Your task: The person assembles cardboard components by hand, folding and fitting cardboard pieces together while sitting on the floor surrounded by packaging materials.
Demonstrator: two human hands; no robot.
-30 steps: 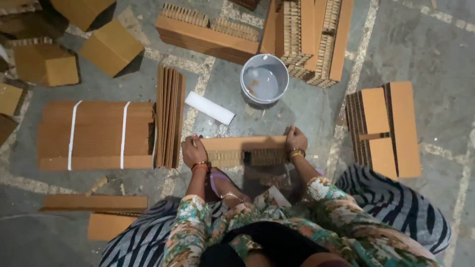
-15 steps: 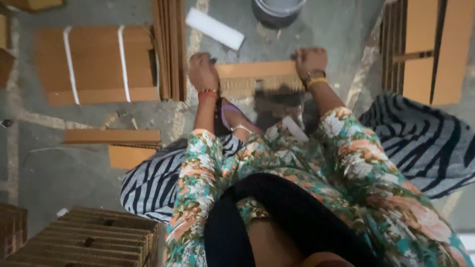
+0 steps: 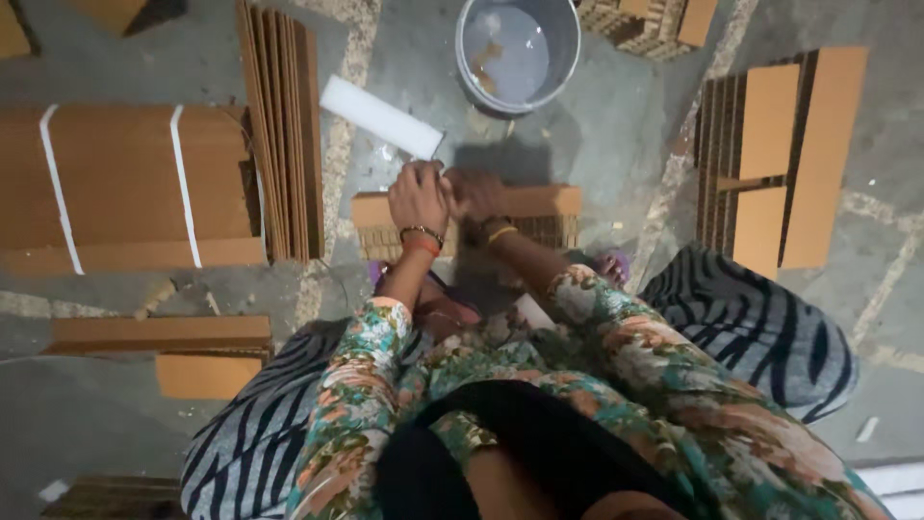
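Note:
A brown corrugated cardboard block (image 3: 539,207) lies flat on the concrete floor in front of me. Both my hands rest on its top near the middle. My left hand (image 3: 418,195) presses down on the cardboard, fingers bent, close to the handle end of a white paint roller (image 3: 380,117). My right hand (image 3: 478,195) sits right beside it, touching it, fingers curled on the cardboard. Whether either hand grips the roller handle is not clear.
A grey bucket (image 3: 568,39) with liquid stands beyond the block. A strapped cardboard bundle (image 3: 115,188) and upright sheets (image 3: 281,125) lie at left, cardboard strips (image 3: 780,159) at right, more pieces (image 3: 164,335) at lower left. Striped cloth (image 3: 751,323) spreads around my legs.
My hands were apart at the two ends of the cardboard block; they have come together at its middle, near the roller. The view shifted down, then back up.

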